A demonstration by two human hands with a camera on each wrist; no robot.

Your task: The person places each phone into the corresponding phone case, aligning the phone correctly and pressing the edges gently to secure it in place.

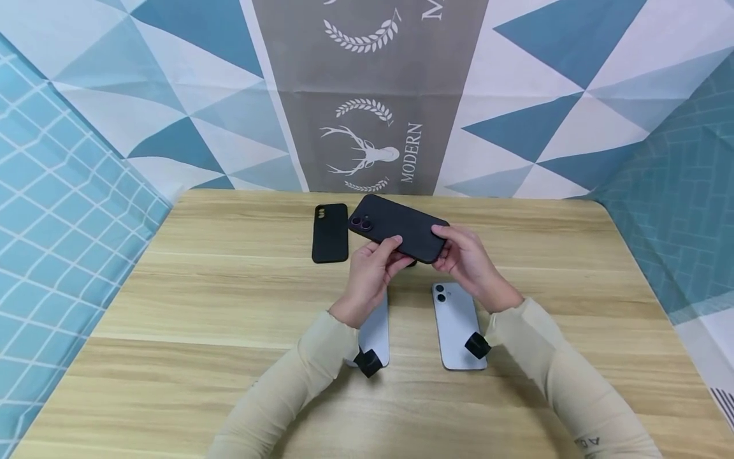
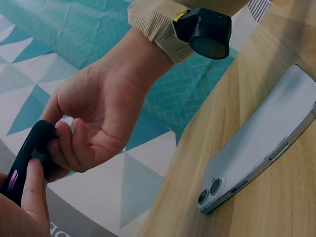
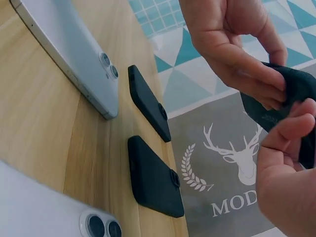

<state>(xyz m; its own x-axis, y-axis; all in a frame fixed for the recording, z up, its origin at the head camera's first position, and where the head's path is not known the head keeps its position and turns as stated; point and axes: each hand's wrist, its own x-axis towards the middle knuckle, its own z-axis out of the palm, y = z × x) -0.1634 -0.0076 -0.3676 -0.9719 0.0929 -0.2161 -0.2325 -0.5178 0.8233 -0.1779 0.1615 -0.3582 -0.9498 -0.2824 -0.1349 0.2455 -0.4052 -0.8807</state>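
- Above the far middle of the surface [image 1: 201,287], a black phone case [image 1: 404,226] is lifted clear of the wood, between and just beyond the two hands, its outer back turned up.
- Its long axis runs aslant, from the far left, where the camera end points, to the near right; this slant seems the relation that matters most for handling.
- The left hand [image 1: 373,274] pinches the near long edge about midway, thumb on top and fingers beneath.
- The right hand [image 1: 467,261] pinches the right end, thumb over the corner; it is the farther of the two from the camera end, which no finger covers in the head view.
- Whether anything sits inside the case, I cannot tell.
- Nearer than the case lie two pale phones, backs up: the left phone [image 1: 376,331], partly hidden by the left hand and wrist, and the right phone [image 1: 455,325], near the right wrist, camera end far, its long axis running near to far with a slight lean.
- Just left of the held case, at the far side, lies a spare black case [image 1: 330,236]; another black case [image 3: 155,177] shows in the right wrist view, mostly hidden from the head camera.
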